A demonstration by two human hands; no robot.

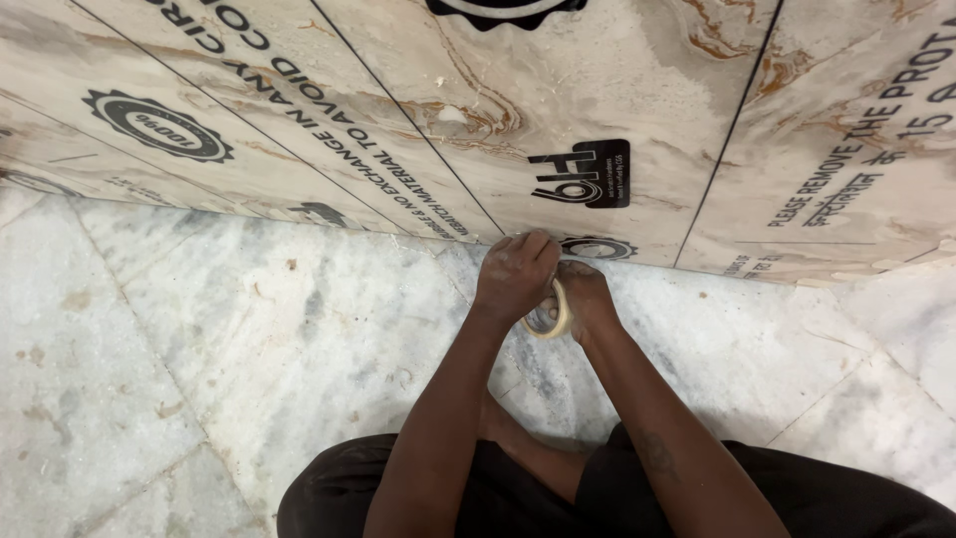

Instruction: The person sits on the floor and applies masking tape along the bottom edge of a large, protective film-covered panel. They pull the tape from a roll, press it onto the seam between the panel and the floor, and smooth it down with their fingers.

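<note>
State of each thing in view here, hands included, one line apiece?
Tape roll: held between both hands, by the foot of the wall.
Left hand: closed over the roll.
Right hand: gripping the roll.
Wall tiles: upright, printed film still on.
Floor: dusty, stained marble.

Tape roll btwn both hands, just before wall tiles.

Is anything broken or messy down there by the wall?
Nothing looks broken. The grey marble floor has small brown specks and dusty smears, and the beige marble-patterned wall tiles carry their printed protective film. Both hands, left and right, hold a cream-coloured roll of tape.
</note>
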